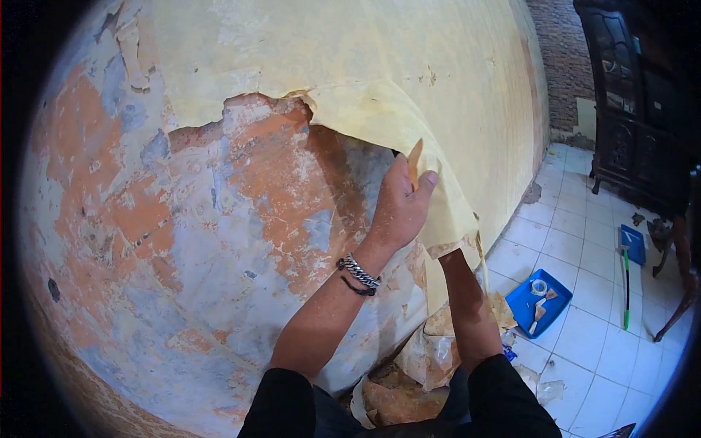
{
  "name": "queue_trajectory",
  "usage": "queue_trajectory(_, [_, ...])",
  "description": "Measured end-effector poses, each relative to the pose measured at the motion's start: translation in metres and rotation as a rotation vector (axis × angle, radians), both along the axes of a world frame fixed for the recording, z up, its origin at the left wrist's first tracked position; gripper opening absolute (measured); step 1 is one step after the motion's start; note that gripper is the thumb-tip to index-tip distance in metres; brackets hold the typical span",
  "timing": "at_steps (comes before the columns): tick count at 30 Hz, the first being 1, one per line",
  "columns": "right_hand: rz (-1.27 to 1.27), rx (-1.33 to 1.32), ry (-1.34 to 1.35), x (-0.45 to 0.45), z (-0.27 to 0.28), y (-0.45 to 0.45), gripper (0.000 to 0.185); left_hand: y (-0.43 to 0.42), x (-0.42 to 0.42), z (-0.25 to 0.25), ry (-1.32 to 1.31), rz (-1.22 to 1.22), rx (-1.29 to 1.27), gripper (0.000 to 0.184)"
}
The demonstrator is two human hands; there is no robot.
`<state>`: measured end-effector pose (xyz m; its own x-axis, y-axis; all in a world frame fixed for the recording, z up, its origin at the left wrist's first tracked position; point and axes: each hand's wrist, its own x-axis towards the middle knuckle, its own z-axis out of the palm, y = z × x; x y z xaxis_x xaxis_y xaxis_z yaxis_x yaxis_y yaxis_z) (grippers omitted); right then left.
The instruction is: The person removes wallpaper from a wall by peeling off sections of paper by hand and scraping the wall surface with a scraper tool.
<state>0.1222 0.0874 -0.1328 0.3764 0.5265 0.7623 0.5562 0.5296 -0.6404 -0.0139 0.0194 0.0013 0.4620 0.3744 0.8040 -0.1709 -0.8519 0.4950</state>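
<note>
A large pale yellow sheet of wallpaper (475, 139) hangs partly loose from the wall, with a ragged torn edge. My left hand (405, 201) is closed on the loose flap, its thumb over the front; a narrow brownish torn strip (415, 162) sticks up beside the fingers. My right forearm (471, 306) reaches up under the flap, which hides my right hand and its fingers. Left of the flap, the bared wall (241, 219) shows patchy orange, grey and white.
On the white tiled floor at right lies a blue tray (522, 296) with a tape roll (539, 287) and scraper-like tools. Peeled scraps (431, 358) are heaped below my arms. Further right are a green-handled tool (626, 292), a blue dustpan (632, 244) and a dark cabinet (642, 109).
</note>
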Motion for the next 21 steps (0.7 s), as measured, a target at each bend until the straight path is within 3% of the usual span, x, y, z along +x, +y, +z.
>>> queue_trajectory(1, [0.01, -0.015, 0.021, 0.002, 0.004, 0.0, 0.041, -0.002, -0.001, -0.004, 0.001, -0.007, -0.006, 0.022])
queue_trajectory(3, [0.034, -0.027, 0.05, 0.003, 0.002, 0.0, 0.041, -0.006, -0.007, -0.002, -0.153, -0.266, -0.231, 0.027])
queue_trajectory(8, [0.106, -0.081, 0.154, 0.004, -0.07, -0.056, 0.042, -0.011, -0.025, -0.002, -0.303, -0.298, -0.446, 0.03])
queue_trajectory(9, [0.118, -0.087, 0.184, 0.012, -0.058, -0.037, 0.042, -0.01, -0.03, -0.001, -0.366, -0.317, -0.53, 0.03])
queue_trajectory(16, [0.221, -0.154, 0.326, 0.015, -0.079, -0.032, 0.043, 0.014, -0.051, -0.018, -0.328, -0.266, -0.544, 0.038])
queue_trajectory(18, [0.25, -0.166, 0.367, 0.013, -0.078, -0.031, 0.044, 0.019, -0.061, -0.023, -0.209, -0.211, -0.52, 0.043])
queue_trajectory(21, [0.302, -0.179, 0.419, -0.001, -0.096, -0.028, 0.044, 0.024, -0.076, -0.028, -0.23, -0.287, -0.57, 0.044])
